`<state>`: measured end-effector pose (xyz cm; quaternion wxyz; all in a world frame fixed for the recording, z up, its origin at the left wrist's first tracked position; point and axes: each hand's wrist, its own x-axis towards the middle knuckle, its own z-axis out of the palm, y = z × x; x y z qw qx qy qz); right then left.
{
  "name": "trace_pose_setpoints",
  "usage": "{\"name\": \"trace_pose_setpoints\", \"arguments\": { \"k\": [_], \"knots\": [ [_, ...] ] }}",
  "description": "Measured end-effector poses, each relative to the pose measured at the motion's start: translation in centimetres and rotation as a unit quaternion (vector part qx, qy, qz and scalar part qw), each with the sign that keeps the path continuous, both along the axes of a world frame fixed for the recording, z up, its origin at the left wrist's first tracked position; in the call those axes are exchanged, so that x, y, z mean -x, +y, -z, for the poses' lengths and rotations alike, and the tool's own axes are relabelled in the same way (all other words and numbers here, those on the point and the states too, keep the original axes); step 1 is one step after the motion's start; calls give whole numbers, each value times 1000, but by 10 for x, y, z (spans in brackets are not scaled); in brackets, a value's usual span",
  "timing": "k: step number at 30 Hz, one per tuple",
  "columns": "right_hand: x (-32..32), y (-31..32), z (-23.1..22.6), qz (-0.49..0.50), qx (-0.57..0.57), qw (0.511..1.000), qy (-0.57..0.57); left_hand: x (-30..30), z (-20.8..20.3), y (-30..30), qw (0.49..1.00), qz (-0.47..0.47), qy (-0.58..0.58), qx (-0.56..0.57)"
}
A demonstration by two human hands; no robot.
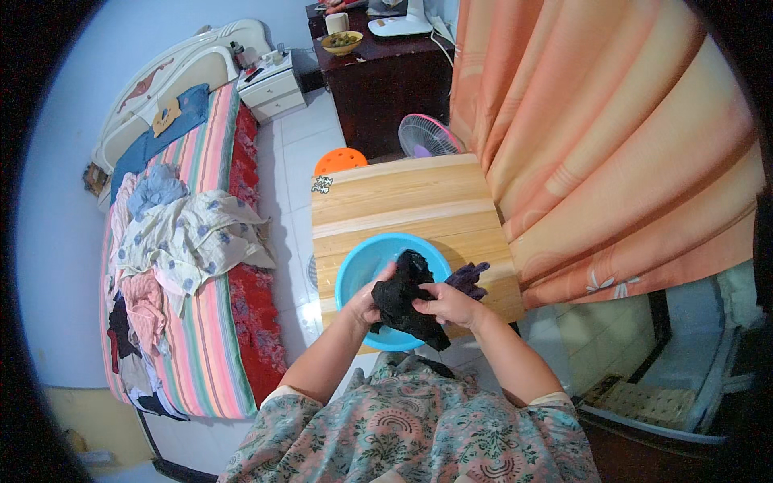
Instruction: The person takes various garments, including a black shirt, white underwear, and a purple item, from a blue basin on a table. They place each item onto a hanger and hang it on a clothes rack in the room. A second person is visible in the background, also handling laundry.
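I find a black cloth [407,302] held in the air above a light-blue basin [346,278], covering part of its opening. Its long axis runs from far to near, slanting slightly right; one end points away toward the basin's far rim, the other, a loose corner, down toward the wearer. The left hand [364,304] is clamped on the cloth's left side, some of its fingers hidden by the fabric. The right hand [451,306] pinches the right side, thumb and fingers pressed on it.

The basin stands on a pale wooden surface [394,189] with striped grain, near its near edge. A crumpled dark-purple cloth [469,280] lies just right of the basin. I note a small black-and-white sticker [322,185] at the far left corner.

Beyond the surface: an orange stool [341,159], a pink-rimmed fan [428,135] and a dark-red cabinet [386,88]. To the left, a bed [205,354] with striped bedding bears heaped clothes [189,233]; to the right hangs an orange curtain [596,137].
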<state>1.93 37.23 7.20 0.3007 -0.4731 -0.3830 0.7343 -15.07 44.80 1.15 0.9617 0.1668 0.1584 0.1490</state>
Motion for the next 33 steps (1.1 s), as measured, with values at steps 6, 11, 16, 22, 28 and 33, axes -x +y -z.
{"name": "trace_pose_setpoints", "arguments": {
  "k": [6, 11, 16, 22, 28, 33],
  "knots": [
    [-7, -6, 11, 244, 8, 970, 3, -16, -17, -1, 980, -155, 7, 126],
    [6, -33, 48, 332, 43, 921, 201, -23, -24, 4, 954, -253, 25, 156],
    [27, -20, 27, 315, -63, 945, 59, -24, -3, 5, 903, -378, 197, -54],
    [33, 12, 22, 377, 10, 925, -55, -41, -41, -22, 792, -386, 326, -344],
    [7, 6, 49, 292, 103, 935, -174, -47, -33, -28, 774, -322, 322, -440],
    [-17, -42, -12, 254, 36, 964, -65, -47, -13, -20, 973, -179, 130, -62]
  ]
}}
